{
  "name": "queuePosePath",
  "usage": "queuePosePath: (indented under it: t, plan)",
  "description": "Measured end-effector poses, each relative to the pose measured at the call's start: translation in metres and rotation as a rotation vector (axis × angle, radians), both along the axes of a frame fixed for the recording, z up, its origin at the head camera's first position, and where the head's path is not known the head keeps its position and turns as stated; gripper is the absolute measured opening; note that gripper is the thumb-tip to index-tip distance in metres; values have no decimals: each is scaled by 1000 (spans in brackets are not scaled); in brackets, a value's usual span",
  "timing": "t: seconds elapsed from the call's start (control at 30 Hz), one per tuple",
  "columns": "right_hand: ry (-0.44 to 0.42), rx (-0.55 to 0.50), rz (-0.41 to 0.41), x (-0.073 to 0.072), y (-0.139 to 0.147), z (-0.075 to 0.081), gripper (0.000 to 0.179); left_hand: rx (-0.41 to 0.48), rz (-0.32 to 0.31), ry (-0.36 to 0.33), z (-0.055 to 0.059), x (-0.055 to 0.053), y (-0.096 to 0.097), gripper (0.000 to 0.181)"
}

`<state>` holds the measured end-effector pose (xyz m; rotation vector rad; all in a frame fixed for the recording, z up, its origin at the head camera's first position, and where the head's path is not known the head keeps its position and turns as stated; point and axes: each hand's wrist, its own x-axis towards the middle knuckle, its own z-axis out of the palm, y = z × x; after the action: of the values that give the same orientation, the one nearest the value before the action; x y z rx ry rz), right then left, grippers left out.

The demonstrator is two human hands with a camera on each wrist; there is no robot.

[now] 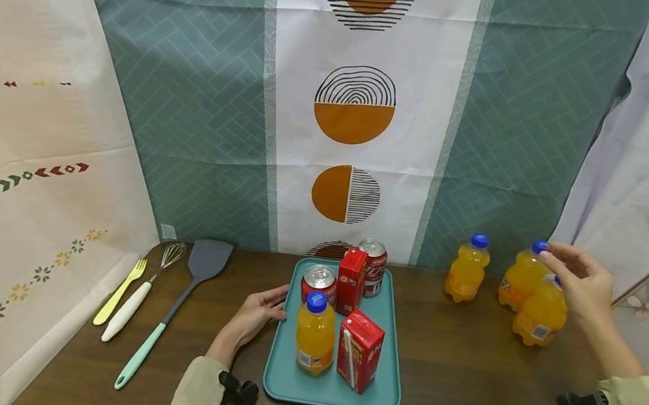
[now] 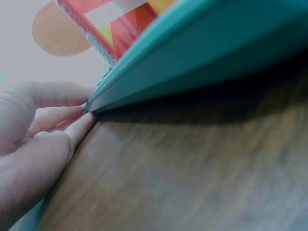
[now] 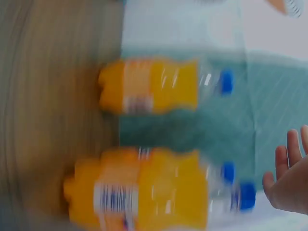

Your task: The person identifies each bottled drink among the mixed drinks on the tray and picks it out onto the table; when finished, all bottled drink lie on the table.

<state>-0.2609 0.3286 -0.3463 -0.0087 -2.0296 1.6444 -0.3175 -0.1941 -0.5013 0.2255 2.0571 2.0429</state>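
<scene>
My left hand [image 1: 256,315] touches the left rim of a teal tray [image 1: 332,401], and its fingertips [image 2: 79,113] meet that edge in the left wrist view. On the tray stand an orange soda bottle [image 1: 315,338], two red juice boxes [image 1: 359,355] and two soda cans [image 1: 321,279]. Over at the right, my right hand [image 1: 586,283] is raised beside three orange soda bottles [image 1: 540,315] with blue caps. Its fingers [image 3: 292,149] are loosely spread and hold nothing. The right wrist view is blurred, with the bottles [image 3: 154,187] lying sideways in the picture.
Left of the tray lie a grey spatula [image 1: 209,261] with a mint handle, a whisk [image 1: 127,313] and a yellow fork [image 1: 119,293]. Patterned cloth [image 1: 188,105] hangs behind the brown table [image 1: 448,389], with more cloth at both sides.
</scene>
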Motion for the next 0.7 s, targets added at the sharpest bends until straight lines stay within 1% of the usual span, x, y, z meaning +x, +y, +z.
queuePosePath:
  t: [0.1, 0.17, 0.2, 0.33, 0.4, 0.47, 0.53, 0.6, 0.7]
  plan:
    - [82, -151, 130, -2, -22, 3, 18, 16, 17, -9, 0, 0, 1, 65]
    - [108, -208, 198, -2, -36, 2, 19, 21, 20, -10, 0, -1, 1, 65]
    - [109, -210, 227, -1, -43, 1, 19, 22, 22, -11, 1, -1, 1, 65]
    - [77, -128, 307, 1, -65, -4, 19, 25, 23, -11, 2, -1, 3, 65]
    - [69, -108, 362, 1, -76, -7, 19, 23, 24, -6, 3, -2, 3, 65]
    - [39, -89, 407, 2, -89, -12, 18, 28, 24, -6, 4, -2, 4, 65]
    - [-11, -72, 444, 4, -103, -17, 18, 28, 22, -5, 4, -2, 4, 65]
    - [-88, -37, 475, 6, -119, -21, 19, 23, 17, -4, 4, -1, 3, 65]
    - [-179, 11, 519, 7, -144, -23, 24, 25, 17, -4, 3, -1, 2, 65]
